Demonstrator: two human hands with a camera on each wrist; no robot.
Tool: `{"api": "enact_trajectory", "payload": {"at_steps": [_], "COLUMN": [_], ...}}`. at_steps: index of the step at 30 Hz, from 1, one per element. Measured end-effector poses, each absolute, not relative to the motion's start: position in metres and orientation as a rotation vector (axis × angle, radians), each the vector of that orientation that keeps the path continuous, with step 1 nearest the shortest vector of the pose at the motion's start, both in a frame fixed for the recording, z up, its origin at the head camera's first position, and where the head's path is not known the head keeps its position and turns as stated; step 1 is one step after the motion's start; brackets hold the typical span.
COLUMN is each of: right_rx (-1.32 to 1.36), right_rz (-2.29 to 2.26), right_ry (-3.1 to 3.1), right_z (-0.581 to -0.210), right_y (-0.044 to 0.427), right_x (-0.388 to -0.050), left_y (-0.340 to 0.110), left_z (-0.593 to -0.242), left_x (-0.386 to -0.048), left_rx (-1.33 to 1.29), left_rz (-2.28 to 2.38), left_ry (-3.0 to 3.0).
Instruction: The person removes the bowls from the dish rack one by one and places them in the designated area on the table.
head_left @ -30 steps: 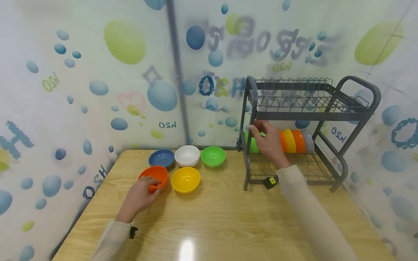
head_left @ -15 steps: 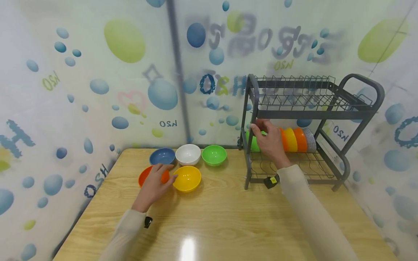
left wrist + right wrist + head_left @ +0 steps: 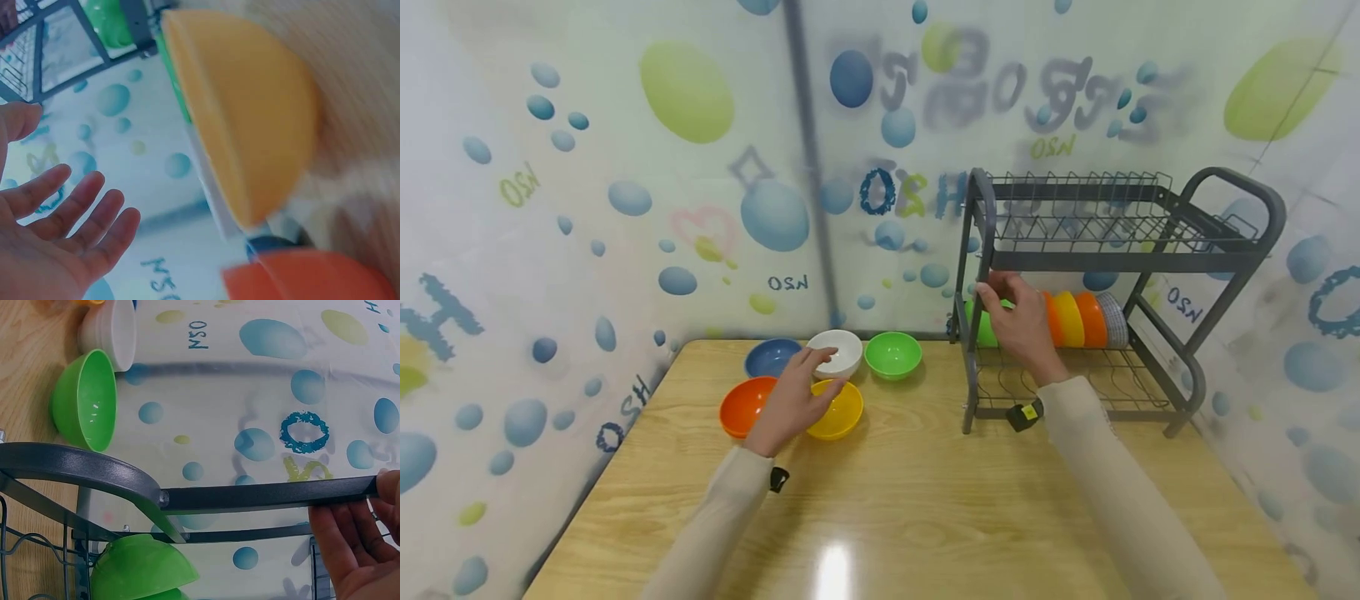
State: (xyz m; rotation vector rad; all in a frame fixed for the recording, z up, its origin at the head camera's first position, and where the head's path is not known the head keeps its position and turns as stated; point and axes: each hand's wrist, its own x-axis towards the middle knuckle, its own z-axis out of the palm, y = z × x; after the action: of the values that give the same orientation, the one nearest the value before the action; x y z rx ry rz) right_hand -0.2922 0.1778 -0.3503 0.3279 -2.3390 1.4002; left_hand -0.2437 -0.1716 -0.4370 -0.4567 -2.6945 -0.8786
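Note:
My left hand (image 3: 790, 404), its fingers spread, is over the table above the gap between an orange bowl (image 3: 737, 410) and a yellow bowl (image 3: 848, 417). It holds nothing; the left wrist view shows its palm (image 3: 37, 265) apart from the yellow bowl (image 3: 250, 112). Behind these bowls stand a blue bowl (image 3: 766, 360), a white bowl (image 3: 847, 357) and a green bowl (image 3: 893, 357). On the right, my right hand (image 3: 1024, 329) grips the left front post of a dark two-tier dish rack (image 3: 1112, 262). Thumb and fingers pinch that post (image 3: 262, 497) in the right wrist view.
Several bowls stand on edge in a row on the rack's lower shelf, among them green (image 3: 987, 332), yellow (image 3: 1069, 320), orange (image 3: 1092, 320) and a grey patterned one (image 3: 1114, 320). Wire slots (image 3: 1075, 229) line the upper tier. A patterned wall sheet (image 3: 895, 275) closes off the back.
My left hand has left the orange bowl and moved right, toward the yellow and white bowls, with its fingers opening out. The right hand stays on the rack post.

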Motion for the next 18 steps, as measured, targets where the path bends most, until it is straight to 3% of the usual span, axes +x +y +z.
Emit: {"api": "enact_trajectory", "payload": {"at_steps": [18], "right_rx": [0.308], "right_rz": [1.515], "right_ry": [-2.364], "right_z": [-0.350], "right_y": [0.183], "right_x": [-0.294], "left_y": [-0.096], "left_z": [-0.383], "left_x": [-0.268], "left_rx": [-0.763], "left_rz": [-1.177], "left_ry": [-2.483]}}
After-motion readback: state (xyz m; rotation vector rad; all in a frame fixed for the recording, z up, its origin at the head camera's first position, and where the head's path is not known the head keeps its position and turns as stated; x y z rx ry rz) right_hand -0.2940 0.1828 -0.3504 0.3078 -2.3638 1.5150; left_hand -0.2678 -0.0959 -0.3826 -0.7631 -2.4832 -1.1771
